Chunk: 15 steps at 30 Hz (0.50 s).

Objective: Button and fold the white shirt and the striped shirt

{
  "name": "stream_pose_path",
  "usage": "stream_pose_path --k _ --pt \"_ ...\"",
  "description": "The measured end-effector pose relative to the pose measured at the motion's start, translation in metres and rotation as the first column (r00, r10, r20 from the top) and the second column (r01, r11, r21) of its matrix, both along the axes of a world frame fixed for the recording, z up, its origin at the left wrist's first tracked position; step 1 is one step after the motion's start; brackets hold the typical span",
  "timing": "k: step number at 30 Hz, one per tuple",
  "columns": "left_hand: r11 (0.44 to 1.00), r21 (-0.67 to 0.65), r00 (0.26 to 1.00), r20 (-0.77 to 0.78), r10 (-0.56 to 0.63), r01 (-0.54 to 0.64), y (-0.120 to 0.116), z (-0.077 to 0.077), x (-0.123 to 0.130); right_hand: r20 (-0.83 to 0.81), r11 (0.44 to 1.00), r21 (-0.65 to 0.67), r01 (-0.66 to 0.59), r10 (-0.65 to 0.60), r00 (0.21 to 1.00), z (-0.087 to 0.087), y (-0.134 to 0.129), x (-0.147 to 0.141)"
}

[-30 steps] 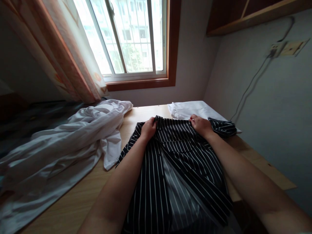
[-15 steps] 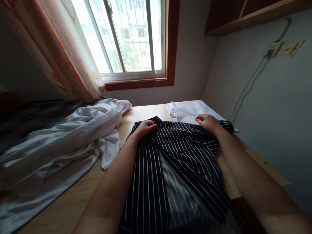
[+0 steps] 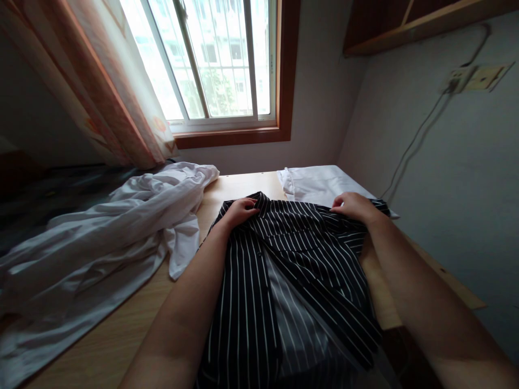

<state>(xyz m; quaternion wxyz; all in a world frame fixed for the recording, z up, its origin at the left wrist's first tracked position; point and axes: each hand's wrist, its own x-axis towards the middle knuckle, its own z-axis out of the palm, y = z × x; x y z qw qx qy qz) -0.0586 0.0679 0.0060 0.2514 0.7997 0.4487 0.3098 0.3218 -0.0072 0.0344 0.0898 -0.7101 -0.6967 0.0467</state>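
Observation:
A black shirt with white stripes [image 3: 249, 286] lies spread on the wooden table, its collar toward the window and its front partly open, hanging past the near edge. My left hand [image 3: 242, 212] is closed on the shirt at the collar. At the shoulder on the right, my right hand [image 3: 349, 207] pinches the striped fabric between thumb and fingers. One sleeve reaches out to the right beneath and beyond that hand.
A crumpled white garment [image 3: 133, 221] covers the table's left side. Folded white cloth [image 3: 316, 181] lies at the back right, behind the shirt. The wooden table [image 3: 121, 329] meets a wall with a socket [image 3: 460, 81] and hanging cable. A curtain [image 3: 133, 102] hangs beside the window [image 3: 219, 65].
My right hand has come down and slightly right onto the shirt's shoulder, its fingertips now meeting the fabric. The left hand stays at the collar.

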Motion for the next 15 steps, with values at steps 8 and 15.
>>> stream_pose_path --k 8,15 --pt "0.989 0.137 0.992 -0.11 0.07 -0.055 0.003 -0.006 0.005 0.046 0.962 0.213 0.172 -0.186 0.982 -0.003 -0.001 -0.009" --pt "0.962 0.228 0.966 -0.175 0.19 -0.148 0.001 -0.006 0.012 0.036 0.949 0.23 0.215 -0.229 0.973 -0.018 0.006 -0.015"
